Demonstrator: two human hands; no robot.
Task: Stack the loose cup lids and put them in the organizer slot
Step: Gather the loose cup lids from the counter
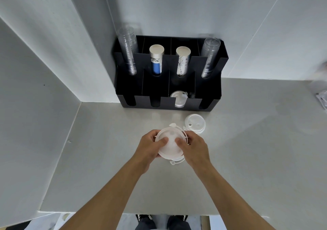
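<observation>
A small stack of translucent white cup lids (170, 147) is held above the grey counter between both hands. My left hand (150, 145) grips its left edge with the thumb on top. My right hand (192, 147) grips the right edge, thumb also on top. Another short pile of lids (194, 122) lies on the counter just beyond my right hand. The black organizer (139, 90) stands against the wall. Its third front slot from the left holds lids (178, 98) standing on edge.
In the organizer's back slots stand two stacks of clear cups (128, 51) (209, 56) and two stacks of paper cups (156, 60) (182, 60). White walls close in the left and back. A clear wrapped item (322, 98) lies at the far right edge.
</observation>
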